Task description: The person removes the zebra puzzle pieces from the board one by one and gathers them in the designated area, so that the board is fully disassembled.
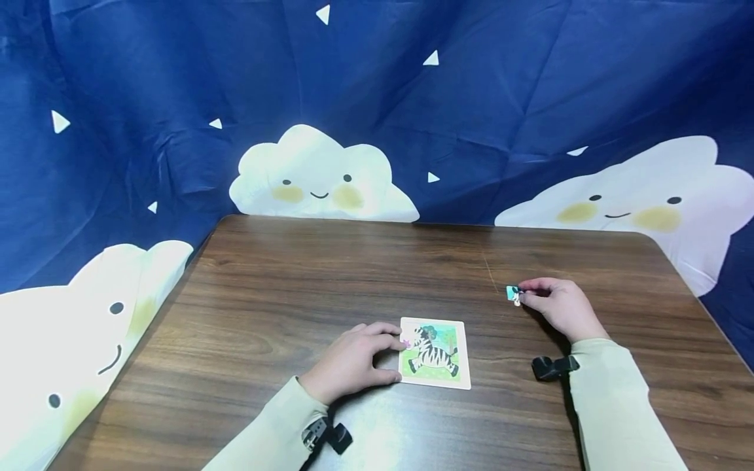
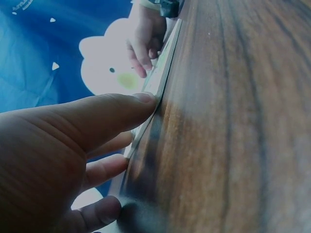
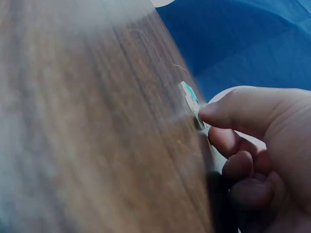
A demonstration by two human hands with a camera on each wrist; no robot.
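The left hand point(image 1: 353, 363), fingers relaxed, touches the edge of a zebra board point(image 1: 464, 360) that looks mostly filled; well apart, the right hand's point(image 1: 562, 307) fingers pinch one small piece point(image 1: 511, 293), apparently unplaced.

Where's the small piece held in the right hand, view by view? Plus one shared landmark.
Head: piece right of centre, below mid-height, pinched by the right hand.
Left wrist: can't make it out.
Right wrist: piece right of centre, slightly above mid-height.
Landmark in all three: the wood table.
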